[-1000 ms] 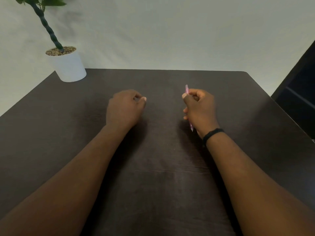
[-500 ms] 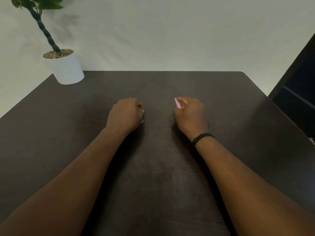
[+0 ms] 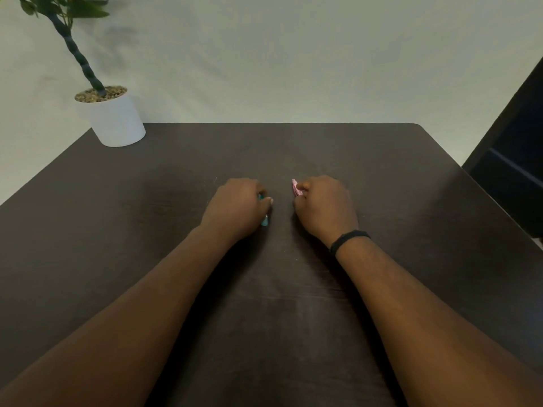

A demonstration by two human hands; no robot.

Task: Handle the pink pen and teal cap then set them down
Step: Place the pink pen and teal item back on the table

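Both fists rest low on the dark table (image 3: pixel 411 201), side by side near its middle. My left hand (image 3: pixel 235 210) is closed around the teal cap (image 3: pixel 265 221); only a teal tip shows below the fingers and a sliver by the thumb. My right hand (image 3: pixel 324 207), with a black band on the wrist, is closed around the pink pen (image 3: pixel 295 188), whose pink end sticks out above the thumb. The rest of the pen is hidden inside the fist.
A white pot (image 3: pixel 114 118) with a twisted-stem plant stands at the table's far left corner. A dark piece of furniture (image 3: pixel 517 160) stands beyond the table's right edge. A pale wall is behind.
Both hands have come down toward the table and drawn nearer to me. The pen, held upright a second ago, is now mostly hidden in the right fist; the teal tip now shows.
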